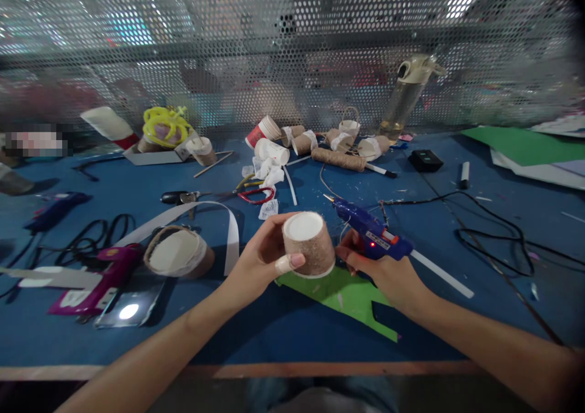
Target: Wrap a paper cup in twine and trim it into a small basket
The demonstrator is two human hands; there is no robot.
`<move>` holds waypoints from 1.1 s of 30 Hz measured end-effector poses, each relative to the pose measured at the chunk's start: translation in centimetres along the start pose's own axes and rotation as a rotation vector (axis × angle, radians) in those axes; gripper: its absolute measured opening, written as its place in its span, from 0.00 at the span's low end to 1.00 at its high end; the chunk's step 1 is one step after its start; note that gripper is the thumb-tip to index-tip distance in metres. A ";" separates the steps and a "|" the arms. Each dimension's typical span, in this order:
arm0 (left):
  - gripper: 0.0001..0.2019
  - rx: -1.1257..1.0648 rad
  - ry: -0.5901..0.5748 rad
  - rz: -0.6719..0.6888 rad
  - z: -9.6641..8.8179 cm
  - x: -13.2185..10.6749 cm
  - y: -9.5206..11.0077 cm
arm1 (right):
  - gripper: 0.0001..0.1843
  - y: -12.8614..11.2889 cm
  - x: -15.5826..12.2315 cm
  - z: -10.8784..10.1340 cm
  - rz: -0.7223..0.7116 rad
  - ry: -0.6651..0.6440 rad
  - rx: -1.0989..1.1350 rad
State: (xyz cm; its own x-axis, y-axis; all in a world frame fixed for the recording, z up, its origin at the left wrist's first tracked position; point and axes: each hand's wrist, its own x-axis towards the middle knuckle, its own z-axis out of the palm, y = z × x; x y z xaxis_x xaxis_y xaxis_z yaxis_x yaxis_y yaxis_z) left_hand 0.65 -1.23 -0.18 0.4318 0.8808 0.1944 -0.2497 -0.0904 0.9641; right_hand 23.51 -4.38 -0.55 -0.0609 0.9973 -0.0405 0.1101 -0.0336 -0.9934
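Observation:
My left hand (269,248) is closed round an upturned paper cup (311,251) wrapped in brown twine, its white base facing up. A bandage-like strip wraps the left thumb. Close to the cup's right side, the fingers of my right hand (388,273) are pinched together; what lies between them is hidden. Just behind that hand is a blue hot glue gun (372,230) with a red light on, its nozzle pointing up and left and a white glue stick (443,273) sticking out of its back. Beneath both hands lies a green paper scrap (338,294).
Left: a twine-covered cup with handle (178,254), a magenta glue gun (98,279), a phone (132,300) and a paper strip (233,236). Behind: red-handled scissors (258,195), a twine roll (338,158), several cups and a bottle (404,102). Black cable (498,267) at right.

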 end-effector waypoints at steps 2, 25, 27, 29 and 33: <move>0.21 -0.003 0.005 -0.021 -0.1 -0.1 0.0 | 0.14 0.0 0.0 -0.1 -0.011 -0.003 -0.035; 0.17 -0.424 0.352 -0.404 0.2 0.9 1.3 | 0.15 -0.2 -0.5 0.6 -0.037 0.098 0.046; 0.20 -0.376 0.315 -0.434 0.2 0.8 1.2 | 0.16 -0.1 -0.8 0.8 -0.035 0.106 0.046; 0.24 -0.353 0.291 -0.437 0.1 0.7 1.1 | 0.16 0.0 -0.9 0.7 -0.045 0.106 0.037; 0.26 -0.344 0.289 -0.381 -0.5 0.7 1.0 | 0.15 0.1 -0.9 0.3 -0.087 0.109 -0.017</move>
State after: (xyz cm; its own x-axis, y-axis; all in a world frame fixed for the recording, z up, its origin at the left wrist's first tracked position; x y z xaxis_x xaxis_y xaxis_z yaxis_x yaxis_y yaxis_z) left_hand 0.30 -0.49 0.82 0.3048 0.9168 -0.2580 -0.4106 0.3709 0.8330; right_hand 23.32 -5.27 -0.67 0.0368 0.9976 0.0586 0.1263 0.0535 -0.9905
